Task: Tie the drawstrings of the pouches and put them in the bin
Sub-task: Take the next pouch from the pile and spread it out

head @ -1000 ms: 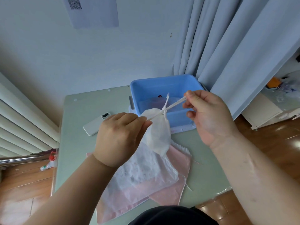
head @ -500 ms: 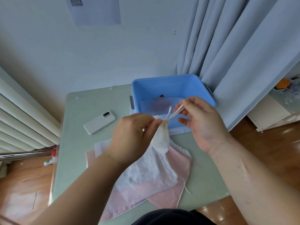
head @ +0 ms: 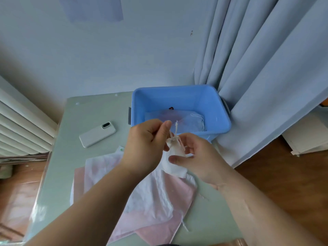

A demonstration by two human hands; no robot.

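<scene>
Item: small white pouch (head: 174,157), held by us above the worktop (head: 74,157), just in front of the blue bin (head: 179,96). Our left hand (head: 147,144) pinched one drawstring (head: 171,134) end between thumb and forefinger; our right hand (head: 197,157) cupped the pouch body, fingers loosely curled around it. Knot at the neck, one cord end upright. Beneath: flat pink and white pouches (head: 152,206) stacked on the worktop. Inside the bin: sheer pouches (head: 191,121). Left of the bin: white phone (head: 97,134)

Pale green bench (head: 99,166) carries a blue bin (head: 220,128) at rear, white phone (head: 97,134) left, and stacked pouches (head: 152,201) in front.
</scene>
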